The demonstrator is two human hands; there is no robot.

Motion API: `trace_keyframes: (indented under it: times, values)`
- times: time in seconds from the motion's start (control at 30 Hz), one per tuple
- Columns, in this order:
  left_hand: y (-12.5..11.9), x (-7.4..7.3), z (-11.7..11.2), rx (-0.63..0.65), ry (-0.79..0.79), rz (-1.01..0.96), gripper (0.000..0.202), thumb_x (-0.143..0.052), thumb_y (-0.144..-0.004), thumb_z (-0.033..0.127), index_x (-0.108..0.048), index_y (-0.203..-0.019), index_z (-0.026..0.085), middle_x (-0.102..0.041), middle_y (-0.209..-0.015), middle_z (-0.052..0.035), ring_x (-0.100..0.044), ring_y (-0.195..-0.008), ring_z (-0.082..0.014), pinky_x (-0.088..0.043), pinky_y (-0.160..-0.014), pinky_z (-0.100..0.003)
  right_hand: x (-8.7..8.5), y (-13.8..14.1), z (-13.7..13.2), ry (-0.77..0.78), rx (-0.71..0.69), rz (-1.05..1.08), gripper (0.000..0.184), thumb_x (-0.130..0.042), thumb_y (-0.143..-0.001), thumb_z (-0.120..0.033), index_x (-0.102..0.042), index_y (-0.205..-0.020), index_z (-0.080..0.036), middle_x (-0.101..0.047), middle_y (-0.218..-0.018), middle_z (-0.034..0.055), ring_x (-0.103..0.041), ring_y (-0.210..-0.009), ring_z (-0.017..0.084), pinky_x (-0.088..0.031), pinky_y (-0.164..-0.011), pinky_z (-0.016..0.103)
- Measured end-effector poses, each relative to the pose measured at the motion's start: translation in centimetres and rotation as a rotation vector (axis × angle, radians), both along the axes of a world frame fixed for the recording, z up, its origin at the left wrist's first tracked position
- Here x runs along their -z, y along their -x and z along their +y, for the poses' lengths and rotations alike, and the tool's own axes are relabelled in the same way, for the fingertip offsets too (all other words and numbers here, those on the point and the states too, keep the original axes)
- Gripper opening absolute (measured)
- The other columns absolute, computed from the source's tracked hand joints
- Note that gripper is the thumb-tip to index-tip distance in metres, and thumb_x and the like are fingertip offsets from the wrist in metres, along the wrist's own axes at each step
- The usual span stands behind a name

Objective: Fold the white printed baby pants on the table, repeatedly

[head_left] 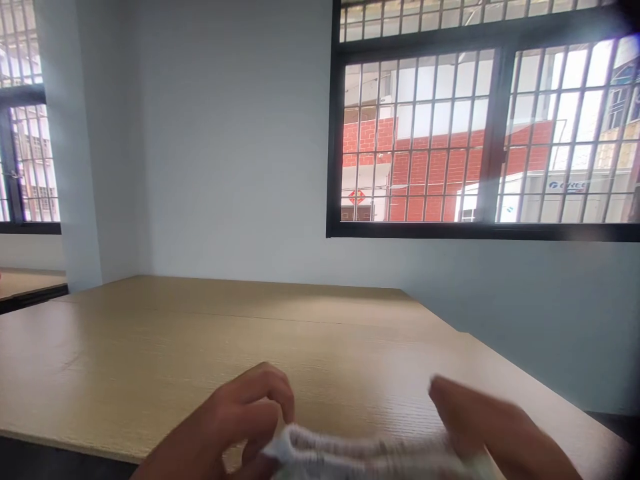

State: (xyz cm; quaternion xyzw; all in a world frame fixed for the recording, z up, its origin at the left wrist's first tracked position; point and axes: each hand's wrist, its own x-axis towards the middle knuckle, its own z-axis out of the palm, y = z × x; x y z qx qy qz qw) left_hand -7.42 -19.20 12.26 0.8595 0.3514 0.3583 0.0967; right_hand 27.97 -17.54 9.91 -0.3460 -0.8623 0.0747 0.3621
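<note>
At the bottom edge of the head view both my hands hold a piece of white cloth (360, 450) stretched between them just above the wooden table (150, 360). My left hand (240, 420) has its fingers curled round the cloth's left end. My right hand (480, 420) is smeared by motion and grips the right end. Most of the cloth is cut off by the frame's lower edge.
The table runs back to a pale wall. A large barred window (480, 133) sits at the upper right, and a second window (25, 133) is at the far left. Another tabletop (25, 283) lies at the left edge.
</note>
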Motion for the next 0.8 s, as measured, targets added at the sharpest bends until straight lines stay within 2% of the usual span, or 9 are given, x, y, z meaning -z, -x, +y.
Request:
trace_keyframes:
  times: [0.1,0.17,0.23,0.27,0.33,0.43,0.5,0.63,0.8]
  values:
    - [-0.4,-2.9,5.6,0.025,0.01,0.04,0.026,-0.049,-0.09,0.034,-0.047,-0.067,0.021,-0.054,-0.075,-0.0001,-0.053,-0.071,-0.0159,-0.047,-0.07,-0.026,-4.0,1.8,5.5,-0.091,0.185,-0.046,0.026,-0.067,-0.082,-0.049,-0.054,-0.072,-0.028,-0.055,-0.069,0.0035,-0.053,-0.061,0.022,-0.045,-0.055,0.036]
    - [-1.4,-2.9,11.1,-0.048,0.087,0.153,0.027,-0.048,-0.087,0.029,-0.041,-0.062,0.02,-0.048,-0.067,0.002,-0.049,-0.065,-0.0141,-0.044,-0.065,-0.024,-4.5,2.7,10.5,-0.072,0.185,-0.109,0.027,-0.062,-0.084,-0.048,-0.053,-0.072,-0.025,-0.052,-0.069,0.0014,-0.051,-0.062,0.019,-0.044,-0.056,0.033]
    - [-2.7,-1.0,16.4,-0.246,0.156,0.243,0.021,-0.049,-0.086,0.03,-0.047,-0.068,0.02,-0.053,-0.072,0.001,-0.053,-0.067,-0.0154,-0.045,-0.066,-0.026,-2.8,3.0,15.3,-0.019,0.202,-0.086,0.023,-0.059,-0.085,-0.046,-0.058,-0.092,-0.025,-0.057,-0.079,0.0026,-0.054,-0.067,0.02,-0.047,-0.057,0.032]
    - [-3.3,0.5,18.5,-0.368,0.16,0.26,0.014,-0.051,-0.086,0.032,-0.052,-0.078,0.02,-0.058,-0.084,-0.0012,-0.057,-0.075,-0.0178,-0.047,-0.072,-0.029,-1.4,2.9,17.3,0.009,0.209,-0.064,0.034,-0.061,-0.082,-0.045,-0.055,-0.11,-0.026,-0.059,-0.093,0.0055,-0.057,-0.077,0.022,-0.049,-0.061,0.032]
    - [-4.4,3.9,21.3,-0.451,0.151,0.268,0.019,-0.052,-0.085,0.031,-0.055,-0.1,0.018,-0.058,-0.11,-0.0097,-0.058,-0.097,-0.0254,-0.046,-0.085,-0.038,1.9,2.5,20.2,0.029,0.233,-0.026,0.049,-0.06,-0.081,-0.04,-0.047,-0.126,-0.026,-0.058,-0.108,0.0088,-0.058,-0.09,0.024,-0.052,-0.071,0.035]
    - [-4.8,8.2,22.5,-0.304,0.199,0.311,0.029,-0.054,-0.085,0.03,-0.056,-0.113,0.021,-0.057,-0.122,-0.0088,-0.053,-0.113,-0.0254,-0.042,-0.097,-0.037,5.7,1.8,21.5,0.072,0.163,-0.128,0.027,-0.054,-0.085,-0.036,-0.06,-0.109,-0.024,-0.061,-0.105,0.0086,-0.06,-0.091,0.023,-0.052,-0.078,0.037]
    - [-4.3,9.7,22.4,-0.145,0.257,0.341,0.031,-0.056,-0.084,0.03,-0.059,-0.114,0.027,-0.059,-0.123,-0.0037,-0.053,-0.116,-0.0223,-0.042,-0.099,-0.032,6.8,1.8,21.1,0.113,0.089,-0.232,0.017,-0.055,-0.085,-0.035,-0.066,-0.093,-0.023,-0.063,-0.101,0.0073,-0.06,-0.092,0.023,-0.051,-0.081,0.035]
    - [-3.3,10.3,22.3,-0.066,0.326,0.365,0.039,-0.053,-0.085,0.034,-0.059,-0.124,0.032,-0.055,-0.135,-0.0001,-0.044,-0.128,-0.025,-0.032,-0.109,-0.038,6.9,2.1,20.7,0.205,0.057,-0.331,0.016,-0.06,-0.084,-0.035,-0.071,-0.091,-0.027,-0.066,-0.106,0.0037,-0.059,-0.102,0.023,-0.048,-0.091,0.033]
    - [-3.8,11.0,23.0,-0.234,0.333,0.486,0.061,-0.041,-0.088,0.063,-0.04,-0.143,0.036,-0.034,-0.154,-0.0053,-0.028,-0.138,-0.0355,-0.021,-0.109,-0.057,7.4,1.7,22.4,0.279,0.233,-0.46,0.036,-0.056,-0.087,-0.045,-0.067,-0.119,-0.033,-0.046,-0.145,0.006,-0.04,-0.131,0.034,-0.039,-0.101,0.051]
